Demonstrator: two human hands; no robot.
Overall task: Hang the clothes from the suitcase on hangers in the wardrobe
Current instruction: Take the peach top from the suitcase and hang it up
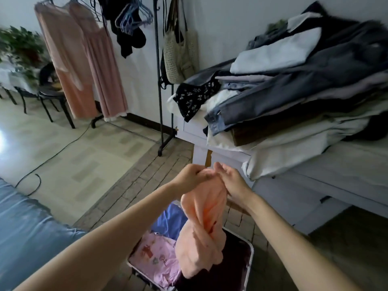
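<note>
A peach garment [202,229] hangs twisted in front of me above the open suitcase [251,261]. My left hand [190,175] and my right hand [230,178] both pinch its top edge, close together. In the suitcase lie a pink printed garment [156,261] and a blue one [170,219]. Far left stands a black clothes rack [160,89] with two pink dresses [84,66], a black garment [128,36] and several empty blue hangers [134,17].
A heap of folded clothes [304,85] covers a white cabinet [315,181] on the right. Tote bags [180,53] hang on the rack's end post. A blue bed cover [25,229] lies at left, a black cable [52,154] crosses the floor, and a chair [52,95] stands behind.
</note>
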